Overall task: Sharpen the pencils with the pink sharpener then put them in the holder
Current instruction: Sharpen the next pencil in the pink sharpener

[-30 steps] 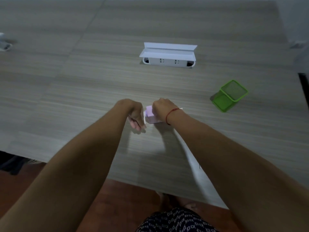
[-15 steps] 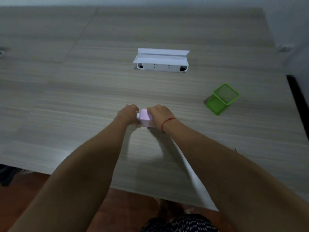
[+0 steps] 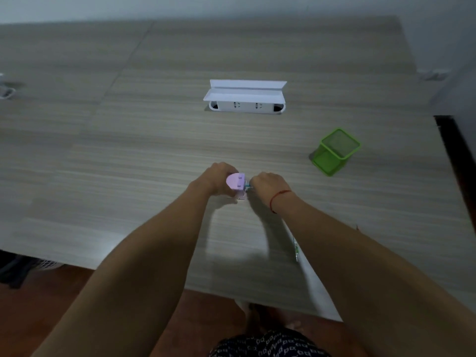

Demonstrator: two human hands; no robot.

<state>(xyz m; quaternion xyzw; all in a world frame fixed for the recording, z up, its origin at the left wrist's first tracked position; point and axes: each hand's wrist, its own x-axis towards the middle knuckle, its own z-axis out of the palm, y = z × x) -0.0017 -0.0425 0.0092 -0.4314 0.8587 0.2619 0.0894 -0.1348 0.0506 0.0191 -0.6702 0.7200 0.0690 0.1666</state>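
The pink sharpener (image 3: 235,182) stands on the wooden table (image 3: 128,176) just in front of me. My left hand (image 3: 217,177) grips it from the left side. My right hand (image 3: 268,182) is curled just right of it and pinches a thin teal pencil (image 3: 248,187), of which only a short piece shows between the fingers and the sharpener. A second pencil (image 3: 296,247) lies on the table, half hidden by my right forearm. The green mesh holder (image 3: 325,163) stands upright to the right, apart from both hands.
A white socket box (image 3: 244,105) with its lid flipped up sits in the table further back. The table's near edge runs under my forearms. A dark edge (image 3: 453,150) borders the table on the right.
The sharpener passed from my right hand to my left hand. My right hand moved off it to the right side and now pinches the pencil at the sharpener.
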